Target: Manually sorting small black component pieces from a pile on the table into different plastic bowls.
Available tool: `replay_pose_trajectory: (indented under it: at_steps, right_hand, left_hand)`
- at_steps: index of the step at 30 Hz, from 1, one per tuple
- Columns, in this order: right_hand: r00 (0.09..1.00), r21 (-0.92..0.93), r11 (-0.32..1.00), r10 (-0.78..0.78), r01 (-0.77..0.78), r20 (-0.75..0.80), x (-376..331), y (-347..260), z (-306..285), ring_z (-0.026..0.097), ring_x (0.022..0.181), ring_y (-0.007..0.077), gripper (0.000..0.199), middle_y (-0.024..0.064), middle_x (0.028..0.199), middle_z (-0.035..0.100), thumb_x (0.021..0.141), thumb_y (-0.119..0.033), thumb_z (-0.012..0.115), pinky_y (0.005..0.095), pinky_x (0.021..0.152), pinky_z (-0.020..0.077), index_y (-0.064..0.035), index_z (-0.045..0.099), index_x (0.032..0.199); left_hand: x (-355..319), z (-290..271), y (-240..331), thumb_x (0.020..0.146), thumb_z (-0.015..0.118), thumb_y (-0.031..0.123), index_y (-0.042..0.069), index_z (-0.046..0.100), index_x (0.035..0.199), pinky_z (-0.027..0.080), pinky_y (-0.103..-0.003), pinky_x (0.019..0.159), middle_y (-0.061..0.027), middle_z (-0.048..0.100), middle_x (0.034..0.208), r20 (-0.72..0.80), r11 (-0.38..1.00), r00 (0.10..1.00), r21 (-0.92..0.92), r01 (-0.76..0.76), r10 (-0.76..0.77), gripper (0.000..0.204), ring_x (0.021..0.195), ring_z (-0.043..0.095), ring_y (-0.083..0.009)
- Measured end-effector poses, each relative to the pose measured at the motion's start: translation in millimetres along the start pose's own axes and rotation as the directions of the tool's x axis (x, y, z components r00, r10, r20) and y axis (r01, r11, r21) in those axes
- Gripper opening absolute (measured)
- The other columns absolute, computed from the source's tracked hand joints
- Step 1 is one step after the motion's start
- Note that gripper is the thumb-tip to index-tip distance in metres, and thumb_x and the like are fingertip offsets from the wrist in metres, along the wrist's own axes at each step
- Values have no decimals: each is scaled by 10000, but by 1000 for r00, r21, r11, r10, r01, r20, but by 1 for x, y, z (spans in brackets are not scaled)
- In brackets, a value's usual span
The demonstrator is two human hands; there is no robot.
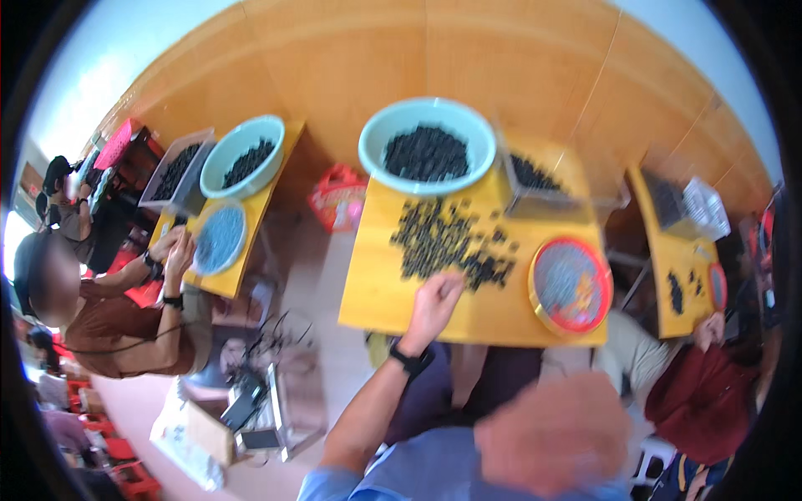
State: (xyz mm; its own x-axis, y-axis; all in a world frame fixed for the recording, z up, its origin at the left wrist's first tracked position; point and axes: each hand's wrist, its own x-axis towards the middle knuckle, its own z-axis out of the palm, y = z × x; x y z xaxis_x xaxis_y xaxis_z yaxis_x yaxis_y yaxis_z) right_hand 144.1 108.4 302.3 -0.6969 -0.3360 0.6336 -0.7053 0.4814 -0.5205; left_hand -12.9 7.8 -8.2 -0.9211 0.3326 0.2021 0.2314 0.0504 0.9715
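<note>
Head | black pieces (436,245) just beyond left hand (434,306) | right hand (553,434) blurred, farther off | can't tell either grip

Workers (125,330) at tables (368,280) (bearing basins (426,114) of pieces (428,153)) suggest a workshop.

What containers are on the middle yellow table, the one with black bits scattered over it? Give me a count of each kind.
Pale turquoise basin: 1
Clear plastic bin: 1
Round red tray: 1
Total: 3

The loose black pieces are too small and crowded to count.
</note>
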Motion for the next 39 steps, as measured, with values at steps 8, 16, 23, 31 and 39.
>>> replay_pose_trajectory:
  at_steps: [8, 16, 23, 31, 39]
  right_hand:
    - [922, 339, 860, -382, 382, -71, 4, 3, 9, 581, 588, 179, 141, 165, 893, 691, 839, -91, 661, 265, 477, 396, 27, 705, 902]
    - [907, 247, 873, -394, 420, -149, -75, 14, -4, 636, 630, 196, 248, 93, 879, 679, 909, -245, 651, 307, 585, 460, -49, 730, 1039]
    - [880, -100, 896, 397, -433, -261, -92, 115, 55, 612, 593, 241, 100, 67, 712, 620, 823, -68, 708, 340, 529, 474, -89, 691, 919]
    - [723, -404, 618, 445, -675, -528, -166, 176, 55, 659, 689, 308, 60, 90, 789, 660, 831, -59, 708, 395, 617, 519, -68, 663, 869]
    - [514, -446, 303, 701, -842, -495, -236, 196, -31, 669, 747, 376, 13, 176, 802, 688, 790, -40, 695, 464, 675, 524, -45, 703, 799]
  left_hand:
    - [12, -12, -17, 881, 678, -11, 30, 693, 1020, 509, -314, 645, -108, 671, 871, 15, 940, 970, 245, -239, 243, 146, 718, 624, -188]
    - [-1, 11, 1, 796, 780, 81, -12, 672, 1082, 469, -405, 841, -137, 567, 924, 131, 822, 965, 507, -261, 226, 320, 910, 543, -305]
    - [1, 11, 1, 757, 820, 97, 16, 697, 1066, 458, -403, 785, -106, 529, 836, 86, 848, 973, 478, -228, 214, 342, 827, 521, -291]
    - [2, 12, 1, 753, 832, 103, 29, 727, 971, 456, -383, 748, -100, 567, 820, 98, 802, 945, 506, -316, 311, 253, 817, 549, -269]
    - [1, 12, 3, 743, 831, 95, 26, 696, 969, 464, -396, 792, -122, 576, 876, 118, 838, 975, 498, -224, 191, 272, 873, 555, -298]
